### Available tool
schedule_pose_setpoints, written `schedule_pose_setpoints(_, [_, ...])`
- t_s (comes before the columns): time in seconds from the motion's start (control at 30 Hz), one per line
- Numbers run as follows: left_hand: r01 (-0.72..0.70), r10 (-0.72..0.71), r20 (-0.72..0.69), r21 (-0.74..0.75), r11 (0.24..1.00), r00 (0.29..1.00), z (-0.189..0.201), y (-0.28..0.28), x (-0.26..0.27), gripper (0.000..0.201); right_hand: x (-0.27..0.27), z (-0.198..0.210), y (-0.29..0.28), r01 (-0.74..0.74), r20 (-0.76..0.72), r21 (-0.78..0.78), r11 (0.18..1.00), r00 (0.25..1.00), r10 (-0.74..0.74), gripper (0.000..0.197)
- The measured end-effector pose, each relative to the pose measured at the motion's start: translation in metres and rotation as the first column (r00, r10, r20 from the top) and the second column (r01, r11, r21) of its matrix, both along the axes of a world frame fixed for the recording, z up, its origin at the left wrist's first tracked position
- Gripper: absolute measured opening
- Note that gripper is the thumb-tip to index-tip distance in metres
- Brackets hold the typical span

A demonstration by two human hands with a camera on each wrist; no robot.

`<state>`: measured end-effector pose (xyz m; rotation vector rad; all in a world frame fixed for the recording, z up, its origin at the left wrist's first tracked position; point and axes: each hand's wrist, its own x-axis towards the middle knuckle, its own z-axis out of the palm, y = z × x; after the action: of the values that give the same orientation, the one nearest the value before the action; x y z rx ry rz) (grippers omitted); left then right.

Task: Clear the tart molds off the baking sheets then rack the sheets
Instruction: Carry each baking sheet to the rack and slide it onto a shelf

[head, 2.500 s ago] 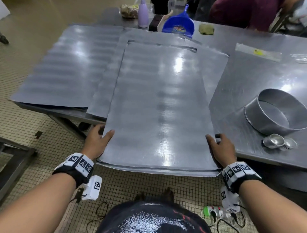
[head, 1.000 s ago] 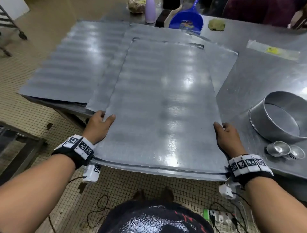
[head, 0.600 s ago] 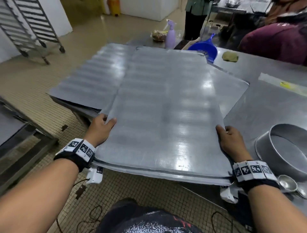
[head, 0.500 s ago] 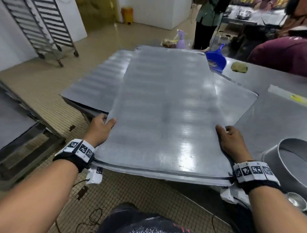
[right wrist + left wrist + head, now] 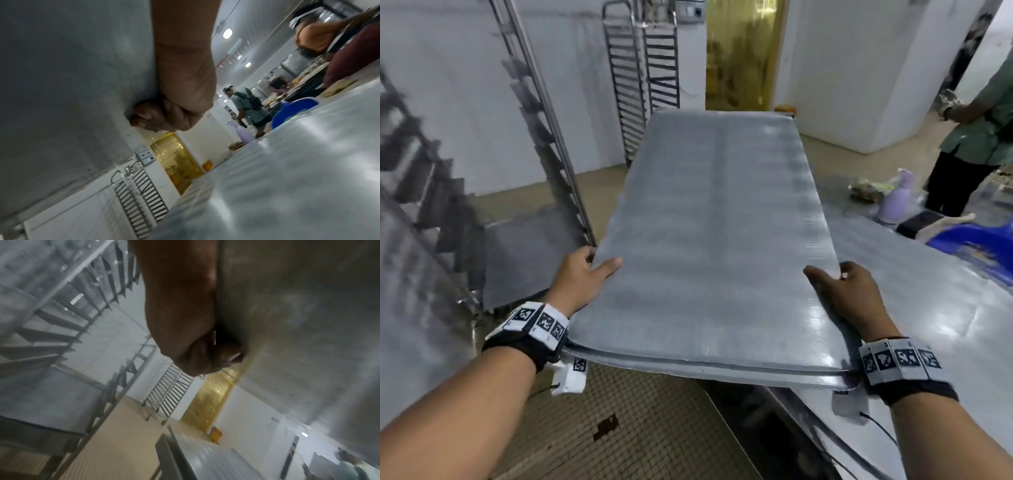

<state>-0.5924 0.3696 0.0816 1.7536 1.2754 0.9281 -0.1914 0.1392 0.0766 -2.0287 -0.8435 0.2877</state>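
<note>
Gripping stacked baking sheets (image 5: 709, 246) by side edges, left hand (image 5: 580, 277), right hand (image 5: 849, 294).

steel table (image 5: 935, 329) bearing flat sheets (image 5: 914, 274)

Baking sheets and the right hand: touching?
Touching. In the head view the right hand grips the baking sheets: thumb on top. The right wrist view shows fingers curled underneath.

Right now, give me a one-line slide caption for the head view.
Both hands, left hand and right hand, grip stacked flat grey metal baking sheets by the side edges, pointed toward a steel tray rack.
</note>
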Motion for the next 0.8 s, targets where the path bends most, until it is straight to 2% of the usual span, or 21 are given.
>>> schedule_pose_setpoints(0.03, [-0.016, 0.016, 0.015, 0.002, 1.0, 1.0, 0.003, 0.006, -0.014, 0.029, -0.007, 0.005, 0.02, -0.031, 0.013, 0.004, 1.0, 0.999, 0.031, 0.049])
schedule_pose_setpoints(0.13, [-0.099, 0.101, 0.08, -0.028, 0.995, 0.992, 0.007, 0.027, -0.058, 0.057, -0.027, 0.014, 0.076, -0.128, 0.056, 0.014, 0.992, 0.99, 0.127, 0.046])
schedule_pose_setpoints(0.23, [-0.174, 0.173, 0.088, 0.006, 0.985, 0.981, 0.009, 0.038, -0.095, 0.065, -0.047, 0.016, 0.123, -0.231, 0.078, 0.033, 0.972, 0.971, 0.228, 0.052])
schedule_pose_setpoints(0.37, [-0.277, 0.275, 0.081, 0.019, 0.961, 0.958, 0.008, 0.032, -0.136, 0.046, -0.077, 0.019, 0.173, -0.328, 0.091, -0.032, 0.944, 0.94, 0.33, 0.077])
schedule_pose_setpoints(0.43, [-0.33, 0.327, 0.082, 0.025, 0.943, 0.941, 0.006, 0.02, -0.154, 0.048, -0.092, 0.021, 0.189, -0.395, 0.085, -0.027, 0.918, 0.915, 0.395, 0.084])
schedule_pose_setpoints(0.57, [-0.401, 0.402, 0.106, -0.026, 0.916, 0.91, 0.0, -0.016, -0.181, 0.045, -0.118, 0.022, 0.206, -0.517, 0.05, -0.037, 0.855, 0.854, 0.518, 0.056])
schedule_pose_setpoints(0.73, [-0.518, 0.522, 0.104, -0.065, 0.853, 0.847, -0.004, -0.076, -0.192, 0.031, -0.138, 0.011, 0.214, -0.632, 0.026, -0.066, 0.772, 0.772, 0.635, 0.063])
schedule_pose_setpoints(0.8, [-0.552, 0.557, 0.092, -0.079, 0.83, 0.825, -0.009, -0.099, -0.196, 0.034, -0.144, 0.003, 0.213, -0.662, 0.015, -0.08, 0.745, 0.747, 0.665, 0.066])
